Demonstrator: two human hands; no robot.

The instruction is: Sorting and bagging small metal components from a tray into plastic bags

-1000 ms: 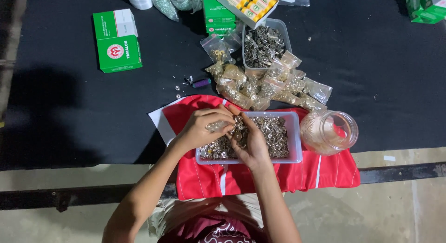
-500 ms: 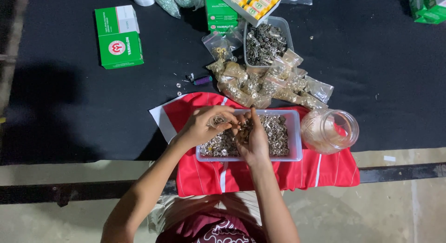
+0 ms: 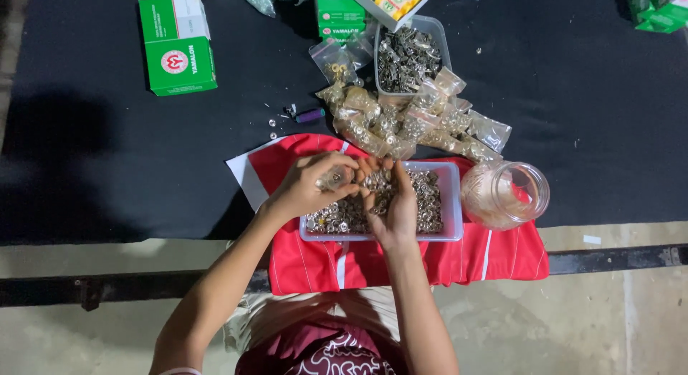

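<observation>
On a black-covered table (image 3: 107, 153), a person works over a clear tray (image 3: 451, 203) of small metal snap fasteners (image 3: 430, 203) set on red cloth (image 3: 502, 257). Both hands have drawn together since a second ago: the left hand (image 3: 308, 188) now curled around a small packet (image 3: 335, 179), the right hand (image 3: 394, 206) half-open, fingertips feeding fasteners toward it.

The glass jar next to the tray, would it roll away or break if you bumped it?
The glass jar seems to lie on its side on the red cloth, so a push might set it rolling, though the cloth could slow it. It looks like clear glass, so probably breakable and slippery. It sits close to the table's edge.
</observation>
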